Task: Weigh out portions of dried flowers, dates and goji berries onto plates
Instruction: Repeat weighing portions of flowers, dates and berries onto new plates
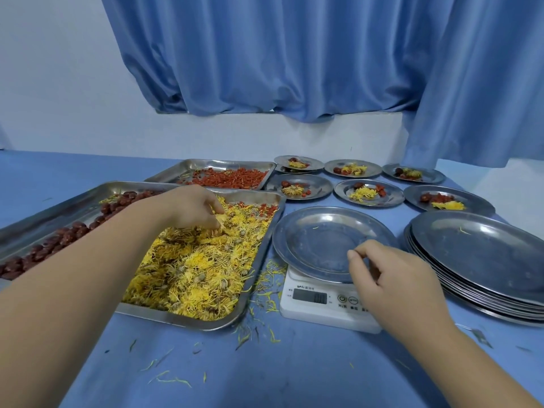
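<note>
Scale: white digital kitchen scale (312, 312), round empty steel plate (318, 240) sitting on top.
Left of scale: left hand (194, 206) pinches yellow dried flowers (200, 269) in a rectangular steel tray (176, 319).
Over scale: right hand (385, 278), fingers curled at the plate's near rim.

- Ahead of you, a blue curtain (279, 54) hangs in folds, its hem reaching a white ledge (235, 134).
- To your left stands a pale wall (50, 78).
- Your tabletop (265, 378) is draped in blue.
- Soft, even light.

Just bare arms
Left grip (194, 206) and right grip (379, 278) bare, forearms uncovered to the frame edge.
</note>
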`<action>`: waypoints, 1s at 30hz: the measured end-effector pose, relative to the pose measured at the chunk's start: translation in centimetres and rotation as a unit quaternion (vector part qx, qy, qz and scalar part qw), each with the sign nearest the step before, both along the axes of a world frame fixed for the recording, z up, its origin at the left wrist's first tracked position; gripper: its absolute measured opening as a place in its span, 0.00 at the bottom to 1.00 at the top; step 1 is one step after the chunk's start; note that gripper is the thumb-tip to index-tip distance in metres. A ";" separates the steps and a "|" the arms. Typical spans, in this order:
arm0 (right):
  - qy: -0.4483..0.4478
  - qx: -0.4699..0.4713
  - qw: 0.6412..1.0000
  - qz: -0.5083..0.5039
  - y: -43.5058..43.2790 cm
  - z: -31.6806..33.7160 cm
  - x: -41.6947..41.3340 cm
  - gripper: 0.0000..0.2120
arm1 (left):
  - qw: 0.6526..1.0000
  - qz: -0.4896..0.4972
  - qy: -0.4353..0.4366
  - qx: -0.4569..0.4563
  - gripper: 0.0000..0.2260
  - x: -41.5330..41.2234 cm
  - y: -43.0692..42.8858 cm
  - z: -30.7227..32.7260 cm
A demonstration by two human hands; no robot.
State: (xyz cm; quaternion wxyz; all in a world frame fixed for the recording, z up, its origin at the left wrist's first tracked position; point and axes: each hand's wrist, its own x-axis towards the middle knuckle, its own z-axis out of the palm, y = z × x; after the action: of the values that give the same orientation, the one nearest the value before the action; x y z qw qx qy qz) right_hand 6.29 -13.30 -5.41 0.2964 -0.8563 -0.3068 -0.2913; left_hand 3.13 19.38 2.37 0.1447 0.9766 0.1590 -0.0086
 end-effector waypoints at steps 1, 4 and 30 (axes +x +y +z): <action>-0.001 -0.001 1.000 0.001 0.0 0.0 0.0 0.11 | 1.000 0.002 -0.020 -0.011 0.12 -0.1 0.3 0.3; 0.001 -0.004 1.000 0.006 0.0 0.0 -0.1 0.11 | 0.996 -0.003 -0.082 -0.026 0.06 -0.5 0.9 1.2; 0.047 0.073 0.996 0.011 -1.6 0.7 1.2 0.14 | 0.980 -0.154 -0.038 -0.116 0.19 6.1 -14.0 -0.6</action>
State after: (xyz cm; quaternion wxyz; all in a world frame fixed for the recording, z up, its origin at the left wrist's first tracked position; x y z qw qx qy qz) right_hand 7.54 -14.88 -4.71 0.3753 -0.8419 -0.2800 -0.2684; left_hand 9.20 5.39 1.82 0.2603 0.9655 -0.0007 -0.0120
